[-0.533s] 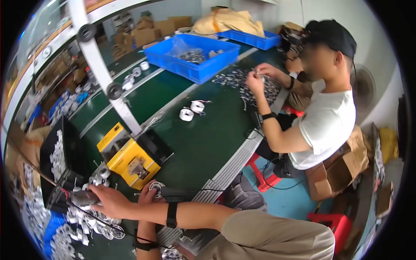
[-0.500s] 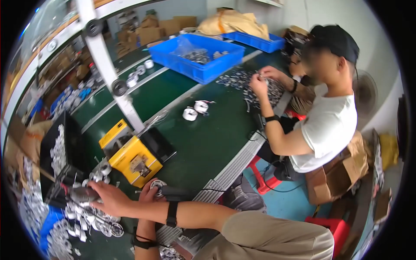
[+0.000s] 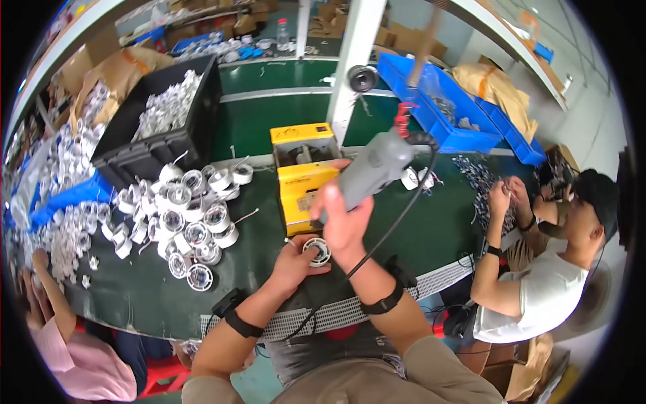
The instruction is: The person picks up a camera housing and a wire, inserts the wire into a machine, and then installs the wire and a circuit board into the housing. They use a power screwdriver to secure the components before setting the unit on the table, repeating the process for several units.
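Observation:
My left hand [image 3: 291, 266] grips a small round white housing [image 3: 317, 252] with a dark middle, just above the bench edge. My right hand [image 3: 346, 227] is wrapped round a thick grey electric screwdriver [image 3: 377, 167], tilted with its upper end to the right. A red coiled piece [image 3: 404, 120] is at that upper end, and a black cable runs down past my right wrist. The screwdriver's tip is hidden behind my right hand, so I cannot tell whether it touches the housing. Right behind my hands stands a yellow box-shaped device [image 3: 296, 182].
A pile of white round housings [image 3: 195, 225] lies left of my hands. Beyond it sits a black crate [image 3: 145, 155] of white parts. A white post [image 3: 356, 60] rises behind the yellow device. One co-worker [image 3: 538, 289] handles small parts at right; another [image 3: 81, 357] sits at left.
The view has swung left. My right hand, with the screwdriver, has come from over the pile at left to beside my left hand. My left hand keeps hold of a round housing.

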Demonstrator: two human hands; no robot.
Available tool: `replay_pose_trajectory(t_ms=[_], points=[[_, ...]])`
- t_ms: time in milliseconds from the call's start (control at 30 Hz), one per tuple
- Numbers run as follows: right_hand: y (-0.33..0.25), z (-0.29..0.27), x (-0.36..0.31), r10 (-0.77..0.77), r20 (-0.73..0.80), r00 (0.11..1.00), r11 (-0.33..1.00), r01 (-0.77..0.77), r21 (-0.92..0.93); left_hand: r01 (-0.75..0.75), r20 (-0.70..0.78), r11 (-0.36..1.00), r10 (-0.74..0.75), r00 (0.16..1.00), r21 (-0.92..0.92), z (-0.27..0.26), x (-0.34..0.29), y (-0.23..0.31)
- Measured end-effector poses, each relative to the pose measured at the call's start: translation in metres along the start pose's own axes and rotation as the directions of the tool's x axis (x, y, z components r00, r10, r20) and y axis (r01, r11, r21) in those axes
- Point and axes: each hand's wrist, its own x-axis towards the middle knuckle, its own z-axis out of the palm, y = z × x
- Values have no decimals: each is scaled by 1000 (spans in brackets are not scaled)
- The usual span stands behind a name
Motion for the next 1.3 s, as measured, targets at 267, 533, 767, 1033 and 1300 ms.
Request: replay_pose_trajectory(t_ms=[267,533,767,1033,1300], points=[[12,-11,25,-112,-2,994,987,111,-118,2,-44,1000,-1,999,24,2,1,2],[18,-10,25,-117,10,993,985,118,-126,21,-50,998,-18,999,52,1,1,3],[23,-10,24,-86,-3,996,992,86,-93,20,-59,999,-18,998,37,2,-1,5],[25,-15,21,-110,37,993,987,113,-111,15,-70,999,-12,997,39,3,0,3],[12,-29,-19,44,82,996,999,-45,4,-6,-79,999,9,997,39,0,2,1]])
